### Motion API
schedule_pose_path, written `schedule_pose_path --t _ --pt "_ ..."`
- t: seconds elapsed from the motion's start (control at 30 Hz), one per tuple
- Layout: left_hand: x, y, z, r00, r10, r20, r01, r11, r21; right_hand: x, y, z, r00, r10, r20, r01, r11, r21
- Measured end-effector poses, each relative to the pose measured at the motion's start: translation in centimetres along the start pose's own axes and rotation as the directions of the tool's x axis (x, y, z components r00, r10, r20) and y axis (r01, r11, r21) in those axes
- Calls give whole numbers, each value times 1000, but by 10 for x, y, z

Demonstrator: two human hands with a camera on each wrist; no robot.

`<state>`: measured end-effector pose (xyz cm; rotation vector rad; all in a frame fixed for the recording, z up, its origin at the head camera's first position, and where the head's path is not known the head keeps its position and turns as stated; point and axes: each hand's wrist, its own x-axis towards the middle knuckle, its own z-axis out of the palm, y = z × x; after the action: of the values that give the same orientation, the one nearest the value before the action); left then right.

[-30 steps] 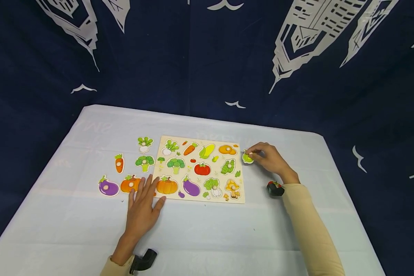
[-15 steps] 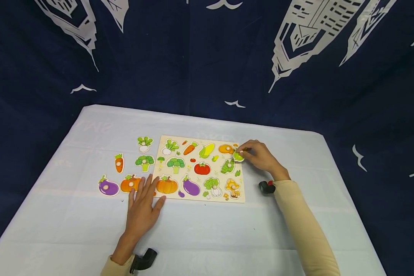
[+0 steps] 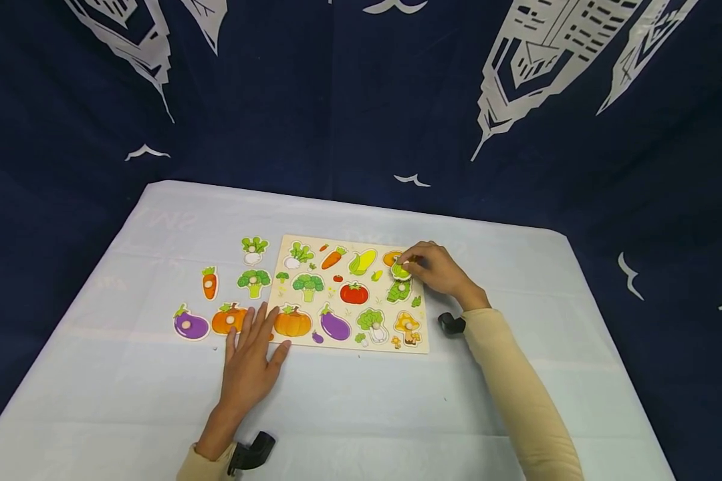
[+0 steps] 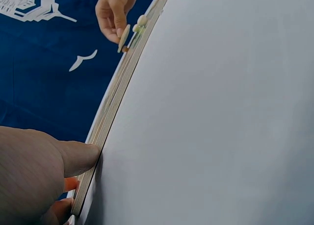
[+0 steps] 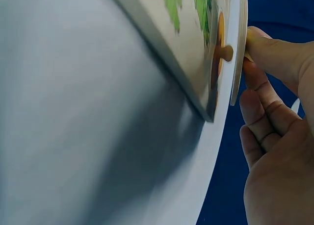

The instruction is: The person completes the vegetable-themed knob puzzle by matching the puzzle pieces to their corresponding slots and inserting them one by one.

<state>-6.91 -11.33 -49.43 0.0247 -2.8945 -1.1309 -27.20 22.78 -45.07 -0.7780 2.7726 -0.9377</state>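
While left hand lies spread, right hand pinches green piece
Piece over board, far right; left at near-left corner

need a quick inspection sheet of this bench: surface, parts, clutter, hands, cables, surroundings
Surface: table under a white cover, faintly creased.
Parts: vegetable puzzle board lying flat; green piece held above it, apart from it. Left of the board: turnip piece, broccoli piece, carrot piece, eggplant piece, and pumpkin piece, partly covered by fingers.
Clutter: a few tiny specks on the cover.
Hands: left hand rests at the board's near-left corner, thumb on its edge; right hand pinches the green piece.
Cables: nothing seen.
Surroundings: dark blue backdrop, white printed figures.
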Motion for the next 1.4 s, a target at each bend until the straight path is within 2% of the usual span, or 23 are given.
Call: schedule_pose_path --t 0.37,0.63,0.87,1.13,1.4 --pt "1 0 -1 1000 -7 2 7 1000 2 20 -18 11 997 15 70 -14 1000 -25" --pt "0 -1 0 1000 8 -21 -8 1000 7 35 -27 22 993 -60 99 65 996 -57" --pt "0 0 -1 1000 6 -7 -6 1000 2 45 -37 31 988 -106 109 120 984 -129" --pt "0 0 -1 1000 5 -10 -5 1000 4 53 -48 38 992 -96 83 109 977 -181" --pt "1 -2 1 999 12 -32 -12 1000 5 57 -52 43 994 -76 82 90 979 -182"
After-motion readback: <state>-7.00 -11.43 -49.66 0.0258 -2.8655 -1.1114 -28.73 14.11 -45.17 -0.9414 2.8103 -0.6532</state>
